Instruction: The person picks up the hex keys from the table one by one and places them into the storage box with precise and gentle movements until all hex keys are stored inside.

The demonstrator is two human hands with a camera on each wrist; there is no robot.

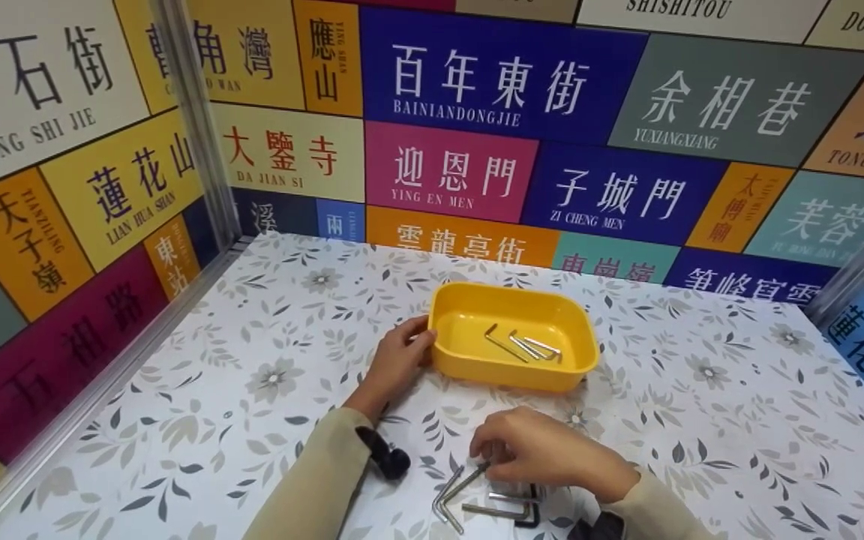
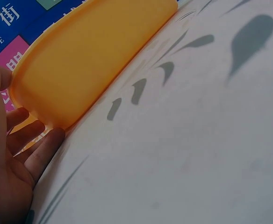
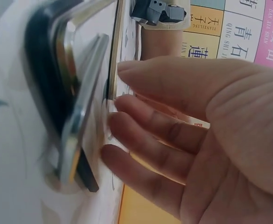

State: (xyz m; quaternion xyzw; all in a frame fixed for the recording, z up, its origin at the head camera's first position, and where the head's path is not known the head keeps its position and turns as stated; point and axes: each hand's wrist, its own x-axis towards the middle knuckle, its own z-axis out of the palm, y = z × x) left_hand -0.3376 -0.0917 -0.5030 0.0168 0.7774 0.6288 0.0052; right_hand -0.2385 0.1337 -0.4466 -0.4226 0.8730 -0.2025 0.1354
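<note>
My left hand (image 1: 402, 352) holds the left end of a yellow plastic bin (image 1: 507, 375), with thumb and fingertips at its wall and rim. In the left wrist view, the fingers (image 2: 45, 154) reach round the bin's corner. Several L-shaped hex keys (image 1: 507, 345) lie on the bin's floor. Nearer me, my right hand (image 1: 544, 450) hovers low over more hex keys on the tabletop. Some are silver (image 1: 493, 511), and one is black (image 1: 528, 519). In the right wrist view, thumb and fingers are bent loosely and apart, beside a silver hex key (image 3: 82, 107).
A white cloth with a grey leaf and flower print (image 1: 274, 379) covers the table. Panels with coloured street-name signs (image 1: 447, 169) stand along the back and left. A clear corner post (image 1: 203, 127) rises at the back left. Each wrist carries a small black camera (image 1: 394, 461).
</note>
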